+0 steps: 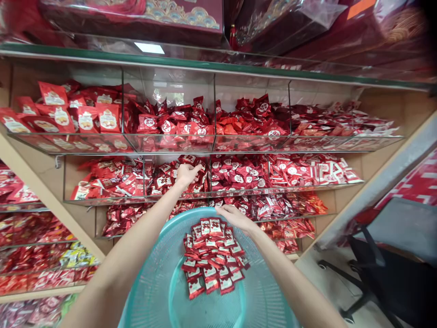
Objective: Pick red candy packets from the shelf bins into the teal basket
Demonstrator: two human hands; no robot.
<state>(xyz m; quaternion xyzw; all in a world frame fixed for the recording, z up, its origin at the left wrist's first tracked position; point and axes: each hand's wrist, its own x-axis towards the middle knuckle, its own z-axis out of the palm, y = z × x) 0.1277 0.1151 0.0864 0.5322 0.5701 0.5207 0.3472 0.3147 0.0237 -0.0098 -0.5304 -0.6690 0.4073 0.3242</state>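
My left hand (189, 174) reaches into a glass-fronted shelf compartment with small red wrapped packets (165, 181). Its fingers are drawn together at the packets, and I cannot make out what is between them. At the far rim of a turquoise plastic basket (153, 264), my right hand (234, 216) grips the edge, fingers over the rim. Inside the basket lies a heap of small red-and-cream wrapped packets (211, 255), loosely piled toward the far side. Both forearms pass over the basket's sides.
Glass dividers split the shelves into compartments of red packets (239, 171). Another row of red packets (109, 116) is above, behind a glass lip. Large dark red boxes (133, 20) rest on the top glass shelf (191, 63). A black office chair (385, 259) stands at the right.
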